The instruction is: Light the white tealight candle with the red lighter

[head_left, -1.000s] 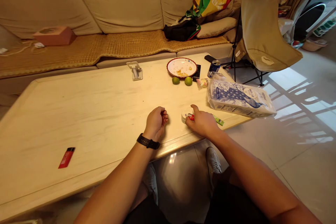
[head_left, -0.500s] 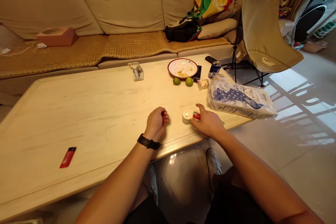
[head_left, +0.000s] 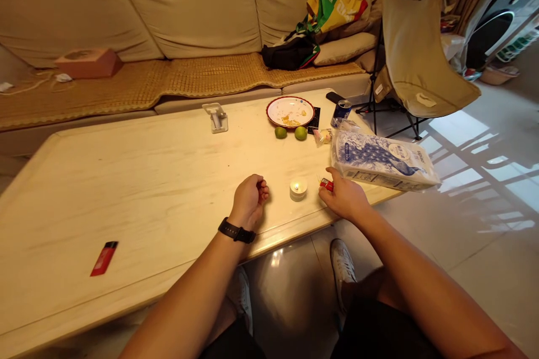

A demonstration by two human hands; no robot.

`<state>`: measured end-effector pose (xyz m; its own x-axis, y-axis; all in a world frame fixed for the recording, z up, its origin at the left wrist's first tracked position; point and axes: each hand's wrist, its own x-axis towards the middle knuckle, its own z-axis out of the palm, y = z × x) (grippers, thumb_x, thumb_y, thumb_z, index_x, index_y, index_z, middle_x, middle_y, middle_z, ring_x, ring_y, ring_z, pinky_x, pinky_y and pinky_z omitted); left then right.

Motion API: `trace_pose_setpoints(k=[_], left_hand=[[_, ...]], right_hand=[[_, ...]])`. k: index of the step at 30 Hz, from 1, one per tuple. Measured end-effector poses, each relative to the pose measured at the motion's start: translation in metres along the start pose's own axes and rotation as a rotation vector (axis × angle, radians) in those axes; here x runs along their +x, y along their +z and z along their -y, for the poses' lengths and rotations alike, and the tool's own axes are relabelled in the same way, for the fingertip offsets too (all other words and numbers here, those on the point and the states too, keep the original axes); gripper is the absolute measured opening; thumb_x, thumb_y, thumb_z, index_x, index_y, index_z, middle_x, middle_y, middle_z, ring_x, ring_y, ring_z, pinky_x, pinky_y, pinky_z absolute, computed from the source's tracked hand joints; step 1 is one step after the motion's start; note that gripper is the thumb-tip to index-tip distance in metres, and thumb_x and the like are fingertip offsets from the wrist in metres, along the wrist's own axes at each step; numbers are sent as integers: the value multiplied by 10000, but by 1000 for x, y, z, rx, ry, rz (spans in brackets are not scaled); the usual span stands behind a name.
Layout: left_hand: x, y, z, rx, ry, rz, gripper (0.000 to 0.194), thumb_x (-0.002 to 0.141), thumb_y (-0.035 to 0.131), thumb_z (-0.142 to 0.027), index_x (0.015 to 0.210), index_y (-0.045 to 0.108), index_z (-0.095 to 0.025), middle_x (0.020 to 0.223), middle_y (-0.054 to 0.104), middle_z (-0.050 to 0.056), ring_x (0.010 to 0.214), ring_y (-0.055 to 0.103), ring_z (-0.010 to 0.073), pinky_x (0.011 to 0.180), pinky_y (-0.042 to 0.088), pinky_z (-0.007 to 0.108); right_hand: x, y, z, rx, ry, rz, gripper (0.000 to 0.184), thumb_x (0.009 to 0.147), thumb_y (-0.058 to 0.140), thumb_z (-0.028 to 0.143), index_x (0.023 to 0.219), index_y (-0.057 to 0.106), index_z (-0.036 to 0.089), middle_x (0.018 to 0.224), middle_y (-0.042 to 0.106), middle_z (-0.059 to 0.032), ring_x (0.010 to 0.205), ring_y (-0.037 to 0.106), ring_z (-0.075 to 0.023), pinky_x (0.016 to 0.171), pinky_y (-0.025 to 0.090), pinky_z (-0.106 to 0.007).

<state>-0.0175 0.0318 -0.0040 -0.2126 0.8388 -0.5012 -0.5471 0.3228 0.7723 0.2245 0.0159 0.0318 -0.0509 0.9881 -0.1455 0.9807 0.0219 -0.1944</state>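
A small round white candle stands on the table near its front edge, a bright spot glowing at its wick. Just to its right, my right hand is closed on a red lighter, whose metal end points toward the candle without touching it. My left hand rests on the tabletop left of the candle, fingers curled in and nothing visible in them; a black watch band circles that wrist. Another red lighter with a black end lies far to the left on the table.
Behind the candle are two green limes, a red-rimmed plate with food scraps, a blue can and a white phone stand. A large tissue pack overhangs the table's right end. A folding chair stands beyond.
My right hand has drawn back to the right from the candle with the lighter, leaving a gap between them. The candle's wick glows brighter. My left hand stays put.
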Motion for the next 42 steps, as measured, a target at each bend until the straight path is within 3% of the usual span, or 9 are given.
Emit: trace_pose_setpoints(k=[13, 21, 31, 42], left_hand=[[-1, 0, 0, 3, 12, 1, 91, 711, 596, -159, 674, 514, -174, 603, 509, -12, 478, 472, 81, 402, 362, 198], [-2, 1, 1, 1, 13, 4, 86, 705, 589, -148, 668, 514, -167, 602, 507, -16, 476, 464, 77, 401, 354, 196], [0, -1, 0, 1, 19, 0, 82, 694, 599, -155, 677, 520, -165, 609, 515, -14, 477, 466, 79, 401, 358, 203], [0, -1, 0, -5, 20, -1, 82, 706, 589, -157, 665, 517, -164, 597, 511, -14, 477, 469, 83, 398, 355, 207]], right_hand=[[-1, -1, 4, -5, 12, 22, 659, 891, 510, 488, 1467, 397, 188, 1056, 736, -128, 974, 687, -314, 792, 439, -349], [-4, 1, 14, 15, -12, 31, 727, 892, 479, 629, 1465, 387, 191, 1022, 736, -126, 971, 686, -315, 793, 440, -357], [-5, 7, 40, -2, -103, 47, 666, 939, 404, 593, 1462, 372, 181, 1011, 739, -139, 943, 692, -322, 779, 444, -360], [0, 11, 50, -37, -86, 100, 675, 908, 427, 496, 1491, 346, 165, 1020, 733, -154, 929, 688, -341, 775, 443, -384]])
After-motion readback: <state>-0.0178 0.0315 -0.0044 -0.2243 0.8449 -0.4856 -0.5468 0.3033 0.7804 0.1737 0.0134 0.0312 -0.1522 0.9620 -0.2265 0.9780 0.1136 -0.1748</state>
